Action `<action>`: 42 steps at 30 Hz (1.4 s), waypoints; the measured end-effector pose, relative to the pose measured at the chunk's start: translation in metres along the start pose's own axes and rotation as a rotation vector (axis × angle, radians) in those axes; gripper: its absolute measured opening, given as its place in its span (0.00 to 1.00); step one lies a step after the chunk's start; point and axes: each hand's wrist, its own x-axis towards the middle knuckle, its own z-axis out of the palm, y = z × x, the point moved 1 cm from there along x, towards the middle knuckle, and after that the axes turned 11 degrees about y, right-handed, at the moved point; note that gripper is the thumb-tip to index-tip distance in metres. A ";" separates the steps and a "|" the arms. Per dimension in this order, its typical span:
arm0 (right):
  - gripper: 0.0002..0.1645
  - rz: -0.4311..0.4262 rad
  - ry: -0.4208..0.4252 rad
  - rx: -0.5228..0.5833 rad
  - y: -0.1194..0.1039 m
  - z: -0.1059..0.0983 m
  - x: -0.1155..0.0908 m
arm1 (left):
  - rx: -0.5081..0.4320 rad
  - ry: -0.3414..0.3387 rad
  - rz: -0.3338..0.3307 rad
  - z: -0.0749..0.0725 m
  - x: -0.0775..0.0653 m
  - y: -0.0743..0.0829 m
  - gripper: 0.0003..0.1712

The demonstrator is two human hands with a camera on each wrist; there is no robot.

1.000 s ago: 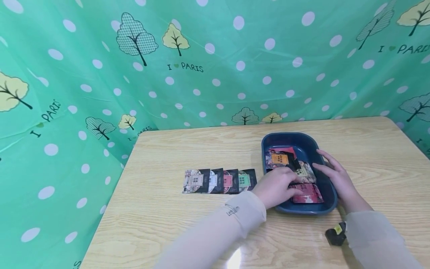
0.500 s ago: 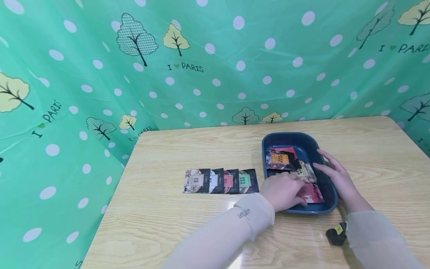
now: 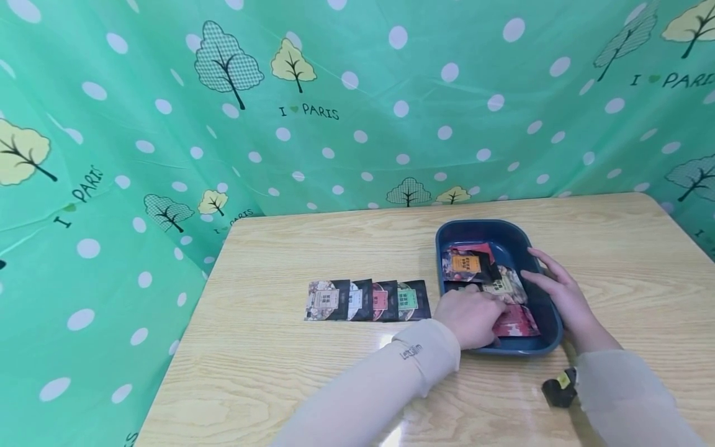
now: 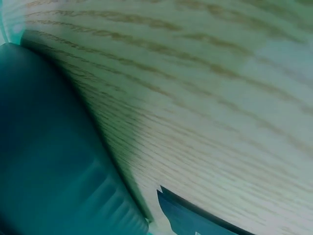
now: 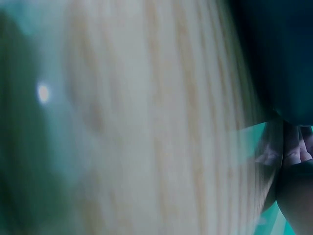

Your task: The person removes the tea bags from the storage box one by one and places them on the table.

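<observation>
My left hand point(image 3: 469, 318) reaches over the near left wall of a dark blue plastic basin point(image 3: 516, 349), down among flat sachets. Its fingertips are mostly hidden, so I cannot tell whether they grip one. Beside them lies a red sachet point(image 3: 521, 323); a cream-labelled sachet point(image 3: 507, 284) and an orange-labelled sachet point(image 3: 463, 264) lie farther back. My right hand point(image 3: 566, 304) holds the basin's right rim, thumb over the edge and fingers along the outside. In the right wrist view, fingers point(image 5: 292, 144) show beneath the basin wall point(image 5: 283, 54).
Left of the basin, several dark sachets overlap in a row, from a beige-labelled sachet point(image 3: 325, 300) to a green-labelled sachet point(image 3: 409, 300). A small black object point(image 3: 558, 390) with a yellow patch lies near the right sleeve. A green patterned curtain point(image 3: 357, 124) hangs behind the wooden table point(image 3: 268, 372).
My left hand has moved slightly right and deeper into the basin, and its thumb has drawn in. The right hand, the basin and the row of sachets stay as they were.
</observation>
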 end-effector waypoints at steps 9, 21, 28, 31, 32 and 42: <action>0.39 0.017 -0.017 -0.007 -0.001 0.000 0.001 | -0.016 0.093 0.009 0.001 -0.003 -0.003 0.08; 0.39 0.015 -0.010 0.001 -0.001 0.000 0.002 | -0.067 0.220 -0.044 0.000 -0.005 -0.005 0.18; 0.39 0.019 -0.026 -0.012 -0.001 -0.001 0.002 | -0.121 0.307 -0.078 0.001 -0.010 -0.005 0.25; 0.38 0.004 -0.030 -0.014 0.000 -0.001 0.002 | -0.152 0.355 -0.087 0.001 -0.012 -0.006 0.26; 0.38 -0.005 -0.030 -0.025 0.001 -0.002 0.002 | -0.164 0.368 -0.092 0.002 -0.012 -0.007 0.26; 0.37 -0.029 -0.040 0.004 0.004 -0.004 0.003 | -0.269 0.485 -0.166 0.002 -0.012 -0.009 0.25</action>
